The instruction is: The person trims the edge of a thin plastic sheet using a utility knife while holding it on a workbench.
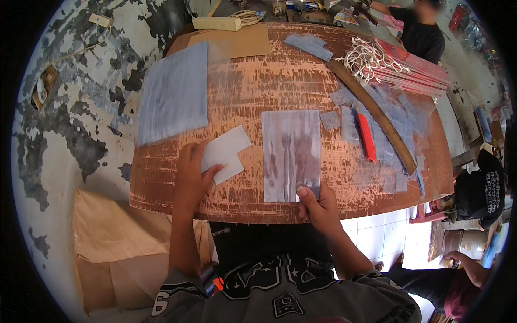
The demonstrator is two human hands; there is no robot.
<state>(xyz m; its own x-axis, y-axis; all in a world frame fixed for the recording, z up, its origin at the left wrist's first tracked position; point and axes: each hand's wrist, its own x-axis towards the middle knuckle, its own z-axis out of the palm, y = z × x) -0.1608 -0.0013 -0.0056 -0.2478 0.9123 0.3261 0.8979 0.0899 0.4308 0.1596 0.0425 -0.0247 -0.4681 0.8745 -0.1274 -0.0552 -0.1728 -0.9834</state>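
Note:
A white notched card lies at the table's near middle, and my left hand grips its left side between thumb and fingers. To its right is a rectangular stack of greyish clear plastic sheets. My right hand pinches that stack at its lower right corner, thumb on top and fingers beneath the edge. Beyond my left hand lies a larger stack of bluish plastic sheets. A small clear plastic piece rests just right of the sheets in my right hand.
On the worn brown table, a red cutter and a curved wooden strip lie among plastic scraps. White cords top red-edged sheets at the far right. Brown cardboard lies far left. Other people sit nearby.

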